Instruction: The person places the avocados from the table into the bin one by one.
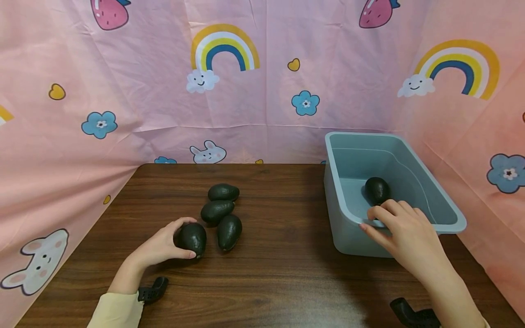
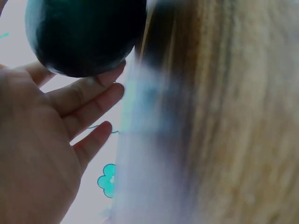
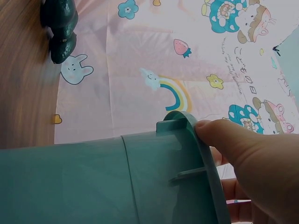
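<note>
My left hand (image 1: 162, 243) grips a dark green avocado (image 1: 193, 239) at the left of the table, thumb on the near side and fingers on the far side. In the left wrist view the same avocado (image 2: 86, 35) rests against the fingers (image 2: 88, 95). Three more avocados lie just beyond and right of it: a near one (image 1: 229, 232), a middle one (image 1: 217, 212) and a far one (image 1: 223, 192). My right hand (image 1: 404, 232) holds the near rim of a blue-grey plastic bin (image 1: 340, 218), thumb outside and fingers over the inside. Inside the bin sits one avocado (image 1: 376, 189).
The brown wooden table (image 1: 279, 278) reaches back to a pink patterned cloth (image 1: 266, 100), which also hangs at both sides. The bin stands at the table's right. A black strap device (image 1: 153, 290) sits on the left wrist, another (image 1: 414, 314) by the right.
</note>
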The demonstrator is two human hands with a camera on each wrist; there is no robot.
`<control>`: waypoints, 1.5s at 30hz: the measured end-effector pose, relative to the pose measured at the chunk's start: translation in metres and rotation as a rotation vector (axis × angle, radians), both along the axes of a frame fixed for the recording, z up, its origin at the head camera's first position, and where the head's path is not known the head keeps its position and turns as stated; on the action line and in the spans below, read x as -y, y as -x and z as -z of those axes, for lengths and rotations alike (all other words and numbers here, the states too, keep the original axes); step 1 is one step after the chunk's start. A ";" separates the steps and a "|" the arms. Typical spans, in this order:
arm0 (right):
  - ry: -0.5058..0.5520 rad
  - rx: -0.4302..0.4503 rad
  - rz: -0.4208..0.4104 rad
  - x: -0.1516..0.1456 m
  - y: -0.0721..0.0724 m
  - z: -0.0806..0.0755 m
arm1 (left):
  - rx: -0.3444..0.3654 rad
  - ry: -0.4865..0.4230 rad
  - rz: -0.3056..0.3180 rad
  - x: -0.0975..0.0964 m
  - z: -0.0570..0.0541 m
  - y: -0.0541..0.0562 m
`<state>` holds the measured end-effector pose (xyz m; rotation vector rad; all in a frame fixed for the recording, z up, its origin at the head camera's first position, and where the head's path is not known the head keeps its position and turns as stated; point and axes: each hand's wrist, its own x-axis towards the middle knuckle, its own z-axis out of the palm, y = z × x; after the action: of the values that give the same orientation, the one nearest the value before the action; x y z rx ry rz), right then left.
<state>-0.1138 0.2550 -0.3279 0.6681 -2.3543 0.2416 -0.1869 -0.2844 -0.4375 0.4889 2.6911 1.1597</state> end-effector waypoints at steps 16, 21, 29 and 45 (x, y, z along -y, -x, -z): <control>0.004 -0.004 -0.002 0.000 0.000 -0.001 | -0.118 0.085 -0.064 -0.003 -0.005 -0.002; 0.004 0.005 0.005 -0.001 -0.002 0.000 | -0.138 0.080 -0.060 -0.007 -0.007 -0.001; 0.001 0.005 -0.003 -0.001 -0.001 -0.001 | -0.155 0.071 -0.067 -0.013 -0.012 0.002; 0.001 0.005 -0.003 -0.001 0.000 -0.001 | -0.161 0.075 -0.067 -0.019 -0.019 0.002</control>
<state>-0.1134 0.2557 -0.3264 0.6716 -2.3573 0.2466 -0.1890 -0.2651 -0.4183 0.5049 2.8973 1.0744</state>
